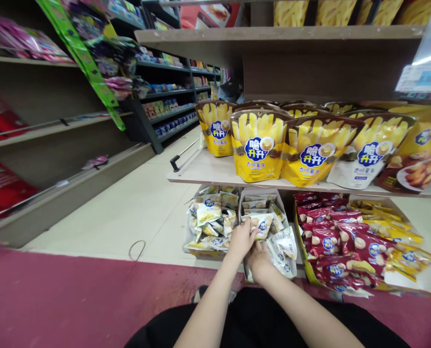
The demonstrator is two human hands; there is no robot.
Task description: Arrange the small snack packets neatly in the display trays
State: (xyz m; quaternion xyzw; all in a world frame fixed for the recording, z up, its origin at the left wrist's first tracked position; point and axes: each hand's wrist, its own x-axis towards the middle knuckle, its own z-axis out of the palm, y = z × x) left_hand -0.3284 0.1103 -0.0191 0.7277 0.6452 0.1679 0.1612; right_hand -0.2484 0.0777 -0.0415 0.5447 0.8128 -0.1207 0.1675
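Both my hands reach into the middle box (290, 212) of small snack packets on the floor. My left hand (241, 238) has its thumb and fingers at the lower left edge of a white and yellow packet (261, 226), closed on it as far as shows. Just below that packet, my right hand (260, 263) rests among the packets, its fingertips partly hidden. White packets (283, 246) lie to the right of my right hand. Another box (186, 239), filled with similar packets, stands to the left.
Large yellow chip pouches (257, 147) stand on the low shelf (215, 171) above the boxes. A wide box (309, 270) of red and yellow packets is at the right. Side shelves (73, 181) line the left; a wire loop (137, 249) lies on the floor.
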